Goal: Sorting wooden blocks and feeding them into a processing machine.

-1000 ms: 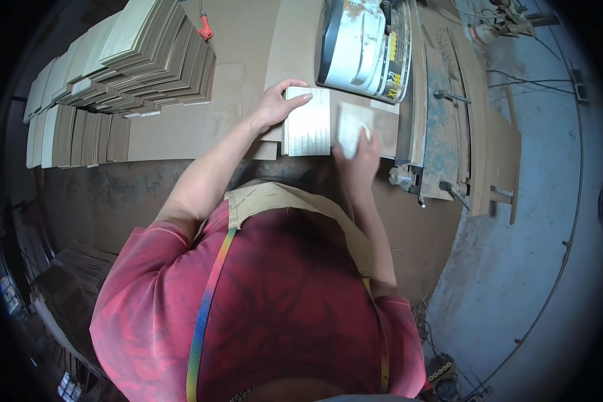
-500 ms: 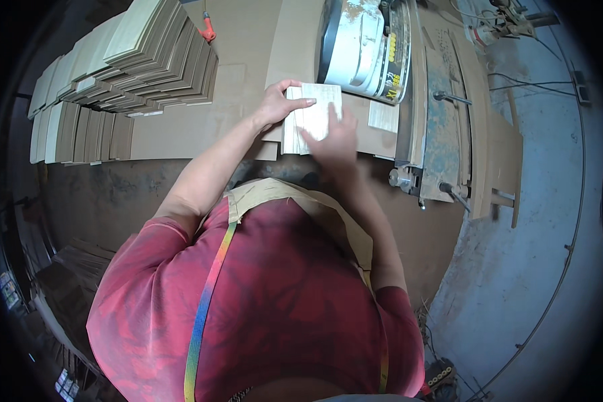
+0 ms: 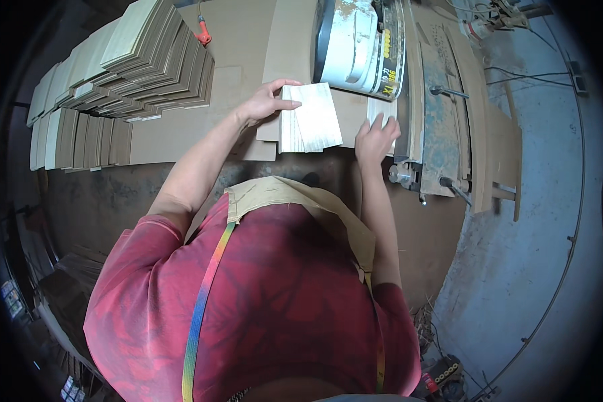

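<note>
The right hand (image 3: pixel 375 137) had slid right off the pale board stack (image 3: pixel 311 126), fingers spread flat on a sheet beside the machine (image 3: pixel 358 47). The left hand (image 3: pixel 264 102) gripped the stack's edge on the tabletop (image 3: pixel 181 134); loosely held, the boards could fan apart.

small board stack (image 3: pixel 311 119) on table (image 3: pixel 181 134), machine (image 3: pixel 362 43) behind, piles (image 3: pixel 147 57) left

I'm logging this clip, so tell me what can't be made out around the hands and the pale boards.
Head view:
- Right hand: its fingertips overlap a pale sheet; grip unclear.
- Small pale boards under the left hand: count unreadable, edges merge.
- Machine: top cut off by the frame edge.
- Bench front: hidden by the person's torso.
</note>
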The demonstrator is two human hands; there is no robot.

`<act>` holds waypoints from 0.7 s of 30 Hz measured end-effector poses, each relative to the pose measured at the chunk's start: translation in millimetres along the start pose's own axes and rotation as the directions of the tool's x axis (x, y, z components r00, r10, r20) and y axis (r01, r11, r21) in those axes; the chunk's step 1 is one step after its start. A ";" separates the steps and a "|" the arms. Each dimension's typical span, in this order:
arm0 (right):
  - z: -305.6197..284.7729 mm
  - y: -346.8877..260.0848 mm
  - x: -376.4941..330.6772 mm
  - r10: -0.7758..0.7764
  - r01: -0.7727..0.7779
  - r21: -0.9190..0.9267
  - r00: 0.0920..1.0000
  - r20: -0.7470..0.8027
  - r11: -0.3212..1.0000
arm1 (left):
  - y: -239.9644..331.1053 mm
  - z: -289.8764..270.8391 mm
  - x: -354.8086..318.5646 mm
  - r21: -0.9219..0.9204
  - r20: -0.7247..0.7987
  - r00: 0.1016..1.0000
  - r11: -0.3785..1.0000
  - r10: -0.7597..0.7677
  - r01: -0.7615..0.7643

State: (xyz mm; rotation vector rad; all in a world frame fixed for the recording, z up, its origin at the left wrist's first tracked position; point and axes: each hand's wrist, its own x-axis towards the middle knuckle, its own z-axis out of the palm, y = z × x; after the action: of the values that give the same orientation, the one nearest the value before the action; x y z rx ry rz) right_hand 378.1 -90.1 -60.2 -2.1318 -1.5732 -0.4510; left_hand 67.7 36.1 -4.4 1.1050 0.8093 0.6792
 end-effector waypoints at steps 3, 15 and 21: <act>-1.5 -32.7 25.6 0.102 -0.100 0.075 0.994 -0.023 0.992 | -2.0 12.9 4.3 0.069 -0.088 0.995 0.997 -0.039 0.046; -63.1 -4.9 -57.5 0.046 -0.055 0.053 0.988 0.146 0.997 | -1.7 -0.9 -11.5 -0.152 -0.010 0.998 0.987 -0.059 0.057; 5.2 -14.3 2.1 0.048 -0.044 0.159 0.999 -0.018 0.986 | -9.8 -6.3 3.9 -0.172 0.026 0.999 0.985 -0.024 0.028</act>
State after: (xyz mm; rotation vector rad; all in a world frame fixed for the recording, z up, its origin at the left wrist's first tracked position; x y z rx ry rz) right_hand 365.0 -82.1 -61.2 -2.0313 -1.4923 -0.3218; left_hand 65.3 39.4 -16.0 0.9425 0.7293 0.6994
